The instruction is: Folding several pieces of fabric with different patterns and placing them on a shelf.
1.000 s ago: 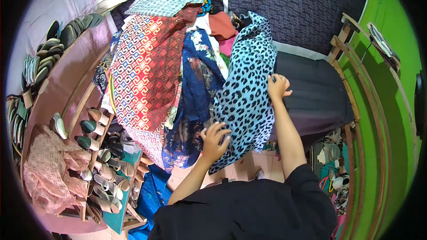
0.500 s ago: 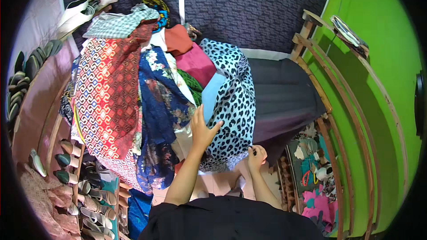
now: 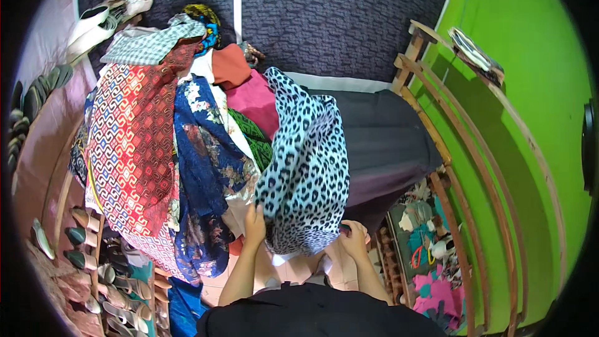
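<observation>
A white-and-black leopard-print cloth [image 3: 306,175] hangs down over the near edge of the covered table, its far end reaching up toward the pile. At its left edge my left hand [image 3: 254,228] is closed, fingertips pinching the fabric. My right hand [image 3: 356,239] is curled shut at the cloth's lower right edge; a small dark thing shows at its fingers, too small to name. Left of the cloth lies a heap of garments: a red-and-white patterned fabric [image 3: 121,156], a navy floral one [image 3: 203,168], a magenta one [image 3: 254,100] and a rust-red one [image 3: 229,67].
Dark grey fabric [image 3: 380,131] covers the table on the right. Wooden rails [image 3: 462,131] run along the green wall. Racks of shoes [image 3: 128,290] stand at the lower left. Colourful small items [image 3: 430,256] fill a low shelf at the right. A dark patterned panel [image 3: 349,19] rises behind.
My left hand has moved down and left, from lying spread on the cloth to pinching its edge. The leopard-print cloth now covers the light blue patch. The whole view has shifted slightly.
</observation>
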Demonstrator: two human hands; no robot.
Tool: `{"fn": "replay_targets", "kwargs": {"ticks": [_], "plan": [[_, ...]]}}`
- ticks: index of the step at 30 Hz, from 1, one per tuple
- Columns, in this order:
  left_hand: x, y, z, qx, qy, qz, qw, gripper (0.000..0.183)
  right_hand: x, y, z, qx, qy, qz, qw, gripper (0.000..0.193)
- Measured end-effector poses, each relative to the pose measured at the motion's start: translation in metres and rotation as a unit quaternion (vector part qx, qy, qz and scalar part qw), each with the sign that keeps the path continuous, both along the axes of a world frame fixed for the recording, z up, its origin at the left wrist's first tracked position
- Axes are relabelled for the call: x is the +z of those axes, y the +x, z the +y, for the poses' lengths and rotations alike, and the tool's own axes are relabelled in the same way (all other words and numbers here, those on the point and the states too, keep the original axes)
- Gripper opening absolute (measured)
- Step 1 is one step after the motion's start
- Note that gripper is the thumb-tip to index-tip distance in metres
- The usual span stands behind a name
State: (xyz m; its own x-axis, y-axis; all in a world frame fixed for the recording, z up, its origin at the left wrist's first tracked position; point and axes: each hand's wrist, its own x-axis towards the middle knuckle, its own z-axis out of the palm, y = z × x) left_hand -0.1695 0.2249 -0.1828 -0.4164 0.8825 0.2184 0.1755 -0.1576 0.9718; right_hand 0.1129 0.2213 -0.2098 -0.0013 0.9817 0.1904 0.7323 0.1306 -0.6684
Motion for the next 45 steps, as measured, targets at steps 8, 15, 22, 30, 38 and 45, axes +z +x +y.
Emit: {"fn": "replay_targets", "kwargs": {"ticks": [8,15,22,30,38,45], "plan": [[0.05,-0.038,-0.072,-0.058,-0.017,-0.011,0.998,0.022,0.125,-0.07,-0.004,0.142,0.097,0.106,0.979,0.026],[0.109,-0.037,-0.105,-0.33,-0.057,0.109,0.936,0.016,0.179,-0.15,-0.005,0.551,0.108,-0.097,0.822,0.055],[0.083,-0.044,-0.099,-0.235,-0.174,0.125,0.948,0.026,0.07,-0.115,0.068,0.33,-0.032,-0.248,0.91,0.034],[0.039,-0.004,-0.096,-0.345,-0.184,0.153,0.908,0.029,-0.033,-0.03,-0.055,0.31,-0.245,-0.211,0.894,0.03],[0.084,0.011,-0.12,-0.21,-0.136,0.029,0.968,0.017,0.117,0.015,-0.062,0.24,0.184,0.006,0.953,0.017],[0.091,0.054,-0.159,-0.072,-0.017,0.114,0.991,0.012,0.171,0.086,-0.109,0.369,-0.022,-0.042,0.928,0.027]]}}
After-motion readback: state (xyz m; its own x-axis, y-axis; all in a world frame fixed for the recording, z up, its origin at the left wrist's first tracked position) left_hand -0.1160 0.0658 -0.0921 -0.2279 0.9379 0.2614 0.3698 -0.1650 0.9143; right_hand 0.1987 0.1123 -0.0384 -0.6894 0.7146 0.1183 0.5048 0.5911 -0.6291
